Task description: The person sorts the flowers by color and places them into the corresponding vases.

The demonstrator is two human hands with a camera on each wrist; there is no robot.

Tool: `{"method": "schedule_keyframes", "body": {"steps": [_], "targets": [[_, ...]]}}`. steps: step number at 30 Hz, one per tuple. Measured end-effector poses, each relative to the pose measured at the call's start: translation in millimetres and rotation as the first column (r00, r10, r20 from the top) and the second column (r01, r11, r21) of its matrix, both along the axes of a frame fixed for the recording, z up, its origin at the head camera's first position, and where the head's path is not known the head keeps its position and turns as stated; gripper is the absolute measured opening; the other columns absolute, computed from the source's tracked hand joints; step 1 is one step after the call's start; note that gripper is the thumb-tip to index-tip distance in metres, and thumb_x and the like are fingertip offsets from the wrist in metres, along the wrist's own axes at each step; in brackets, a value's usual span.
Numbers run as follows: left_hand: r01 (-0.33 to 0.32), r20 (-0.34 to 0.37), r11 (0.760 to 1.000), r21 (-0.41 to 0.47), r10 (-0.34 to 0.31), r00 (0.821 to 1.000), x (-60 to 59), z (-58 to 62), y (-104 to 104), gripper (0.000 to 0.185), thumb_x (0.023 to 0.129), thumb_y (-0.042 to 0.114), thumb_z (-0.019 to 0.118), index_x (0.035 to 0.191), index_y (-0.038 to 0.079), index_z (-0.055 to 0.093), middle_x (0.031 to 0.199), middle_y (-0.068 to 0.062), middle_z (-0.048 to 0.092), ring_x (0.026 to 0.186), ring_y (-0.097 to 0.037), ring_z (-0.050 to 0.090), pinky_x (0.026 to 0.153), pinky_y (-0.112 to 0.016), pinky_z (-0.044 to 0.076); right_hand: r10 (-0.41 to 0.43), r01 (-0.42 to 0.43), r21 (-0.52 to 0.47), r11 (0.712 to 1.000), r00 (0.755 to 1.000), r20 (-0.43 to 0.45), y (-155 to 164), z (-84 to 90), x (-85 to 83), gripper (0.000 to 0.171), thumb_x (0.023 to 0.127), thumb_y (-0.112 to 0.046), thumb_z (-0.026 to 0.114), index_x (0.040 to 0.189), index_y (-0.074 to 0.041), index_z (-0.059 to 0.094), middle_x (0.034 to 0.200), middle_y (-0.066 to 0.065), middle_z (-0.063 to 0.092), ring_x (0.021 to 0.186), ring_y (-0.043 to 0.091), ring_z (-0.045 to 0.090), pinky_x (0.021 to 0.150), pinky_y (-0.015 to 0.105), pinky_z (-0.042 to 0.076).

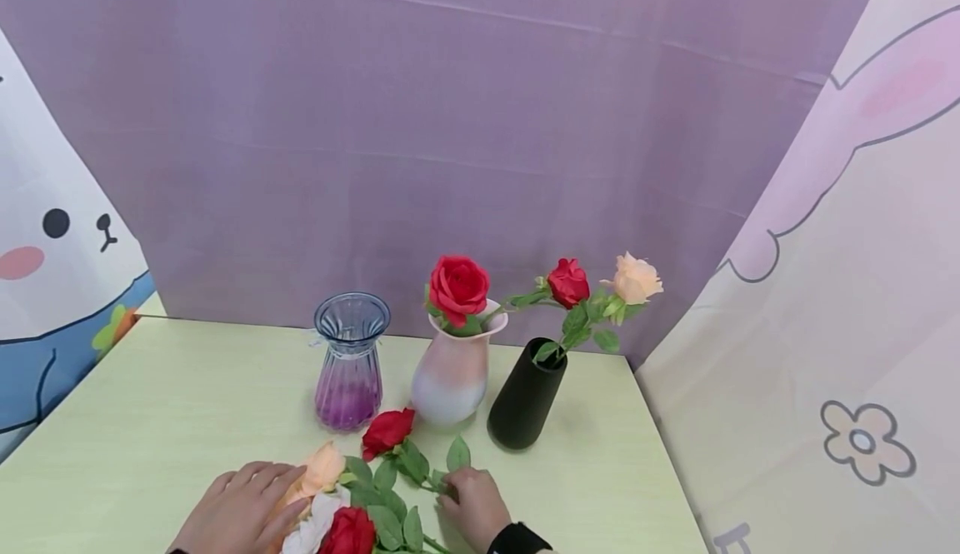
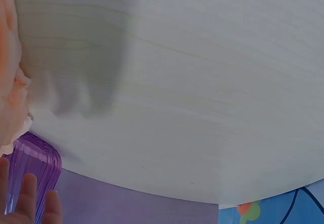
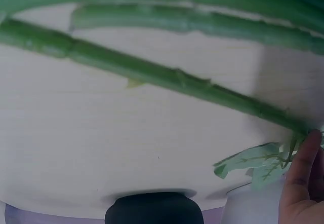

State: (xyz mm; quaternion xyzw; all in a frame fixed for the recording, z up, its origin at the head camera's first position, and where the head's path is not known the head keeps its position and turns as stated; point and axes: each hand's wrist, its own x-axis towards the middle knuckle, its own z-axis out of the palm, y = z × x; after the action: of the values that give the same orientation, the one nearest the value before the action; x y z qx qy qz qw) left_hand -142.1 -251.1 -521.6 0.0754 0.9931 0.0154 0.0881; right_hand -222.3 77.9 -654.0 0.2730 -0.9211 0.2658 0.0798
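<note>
My right hand [image 1: 476, 504] pinches the green stem [image 3: 177, 79] of a red rose [image 1: 387, 432] just below its leaves. That rose's head points left, near the foot of the glass vase. My left hand [image 1: 243, 508] lies with extended fingers against a peach rose [image 1: 324, 466] at the left of a bunch on the table. A white flower [image 1: 318, 525] and another red rose [image 1: 348, 533] belong to the same bunch. In the left wrist view, fingertips of the left hand [image 2: 28, 203] show beside peach petals [image 2: 10, 92]. Several stems cross the right wrist view.
A blue-and-purple glass vase [image 1: 351, 379] stands at the back left of the table [image 1: 187, 421]. Beside it, a pink-and-white vase [image 1: 450, 379] bears one red rose [image 1: 459, 287]. A black vase [image 1: 528, 396] to the right holds a red rose [image 1: 567, 282] and a peach rose [image 1: 634, 277].
</note>
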Motion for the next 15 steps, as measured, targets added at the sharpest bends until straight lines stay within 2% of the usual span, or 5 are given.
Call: {"method": "schedule_keyframes", "body": {"steps": [2, 4, 6, 10, 15], "targets": [[0.001, 0.002, 1.0, -0.002, -0.001, 1.0, 0.3, 0.2, 0, 0.085, 0.088, 0.082, 0.026, 0.132, 0.019, 0.063, 0.122, 0.002, 0.066, 0.12, -0.029, 0.057, 0.098, -0.059, 0.045, 0.008, -0.008, -0.002, 1.0, 1.0, 0.026, -2, 46.3, 18.8, 0.016, 0.087, -0.02, 0.076, 0.093, -0.006, 0.076, 0.086, 0.005, 0.074, 0.077, 0.013, 0.067, 0.068, 0.024, 0.053], [-0.001, 0.001, 1.0, 0.0, 0.001, 1.0, 0.9, 0.3, 0, 0.081, 0.09, 0.08, 0.028, 0.131, 0.02, 0.063, 0.121, 0.003, 0.066, 0.12, -0.028, 0.057, 0.098, -0.059, 0.045, -0.001, 0.001, -0.007, 1.0, 1.0, 0.025, -2, 35.9, 16.1, 0.014, 0.087, -0.02, 0.076, 0.094, -0.007, 0.077, 0.087, 0.003, 0.074, 0.077, 0.011, 0.067, 0.068, 0.023, 0.053], [-0.005, 0.007, 1.0, 0.007, 0.005, 1.0, 1.6, 0.6, 1, 0.078, 0.092, 0.078, 0.031, 0.131, 0.02, 0.063, 0.121, 0.003, 0.066, 0.12, -0.029, 0.057, 0.098, -0.059, 0.045, -0.01, 0.01, -0.027, 1.0, 1.0, 0.001, 1, -16.1, -2.4, 0.014, 0.088, -0.026, 0.075, 0.096, -0.015, 0.077, 0.089, -0.003, 0.073, 0.078, 0.005, 0.065, 0.067, 0.02, 0.051], [-0.01, 0.008, 1.0, 0.025, 0.01, 1.0, 3.4, 1.2, 2, 0.073, 0.093, 0.075, 0.033, 0.13, 0.02, 0.064, 0.121, 0.003, 0.066, 0.12, -0.028, 0.057, 0.098, -0.059, 0.045, -0.001, 0.003, 0.011, 1.0, 0.987, -0.159, 6, -166.8, -58.0, 0.01, 0.085, -0.035, 0.074, 0.093, -0.028, 0.074, 0.085, -0.014, 0.066, 0.074, 0.0, 0.059, 0.063, 0.02, 0.047], [-0.013, 0.009, 0.999, 0.041, 0.012, 1.0, 5.7, 3.1, 3, 0.071, 0.094, 0.073, 0.035, 0.131, 0.019, 0.064, 0.121, 0.002, 0.066, 0.12, -0.029, 0.057, 0.099, -0.06, 0.044, 0.053, 0.035, 0.184, 0.982, 0.89, -0.453, 3, -276.7, -96.3, 0.01, 0.089, -0.039, 0.061, 0.084, -0.032, 0.067, 0.078, -0.017, 0.054, 0.069, 0.003, 0.05, 0.063, 0.023, 0.042]]}}
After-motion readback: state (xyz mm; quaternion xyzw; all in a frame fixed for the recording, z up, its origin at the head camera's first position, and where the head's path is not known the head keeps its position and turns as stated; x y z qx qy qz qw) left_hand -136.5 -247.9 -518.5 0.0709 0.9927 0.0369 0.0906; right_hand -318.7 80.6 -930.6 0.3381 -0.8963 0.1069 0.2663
